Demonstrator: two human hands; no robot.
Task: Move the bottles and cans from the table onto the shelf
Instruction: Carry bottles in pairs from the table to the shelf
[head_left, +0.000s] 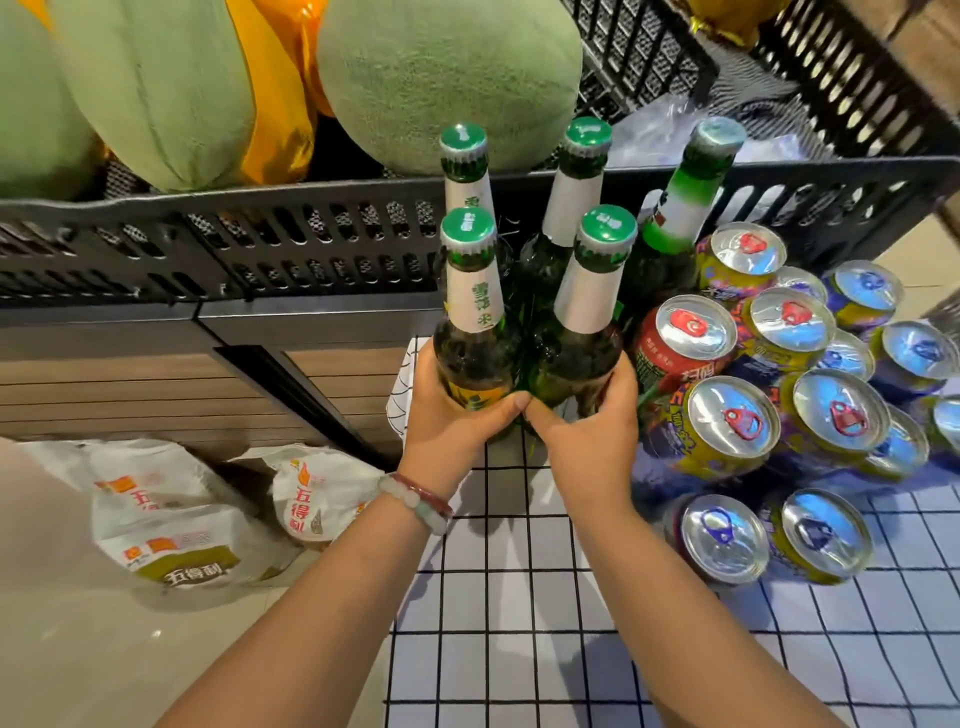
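Note:
Several green glass bottles with green caps stand in a cluster at the far end of the checked tablecloth (519, 597). My left hand (447, 415) grips the near-left bottle (470, 322) around its lower body. My right hand (587, 421) grips the near-right bottle (587, 312) the same way, and my thumbs meet between them. Two more bottles (571, 208) stand just behind, and a fifth bottle (680, 208) stands to the right. Several cans (727, 431) with silver tops crowd the table right of the bottles, one of them red (680, 343).
A black perforated crate (260, 234) with large green melons (447, 78) sits behind the bottles on a wooden-fronted stand (156, 384). Another black crate (857, 78) is at the upper right. White printed bags (171, 514) lie on the floor left of the table.

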